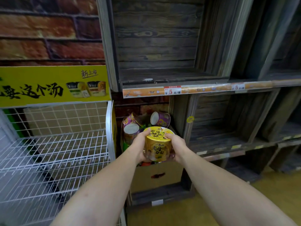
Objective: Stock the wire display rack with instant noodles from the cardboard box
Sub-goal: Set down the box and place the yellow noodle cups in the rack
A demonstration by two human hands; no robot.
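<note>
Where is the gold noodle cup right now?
Head view, centre: the gold noodle cup is held between the left hand and right hand, above the cardboard box, just right of the wire display rack.

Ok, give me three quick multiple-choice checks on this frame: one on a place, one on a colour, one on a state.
1. Where does the wire rack stand relative to the cardboard box in the picture?
A) to its left
B) to its right
C) on top of it

2. What colour is the noodle cup being held?
A) purple
B) gold
C) green

3. How is that cup held?
A) by one hand only
B) not held, lying loose on the rack
C) between the left hand and the right hand

Answers:
1 A: the rack's white shelves fill the left side, and the box sits right of its side panel.
2 B: the cup's lid and side are both gold.
3 C: both hands clasp the cup's sides just above the open box.
</note>
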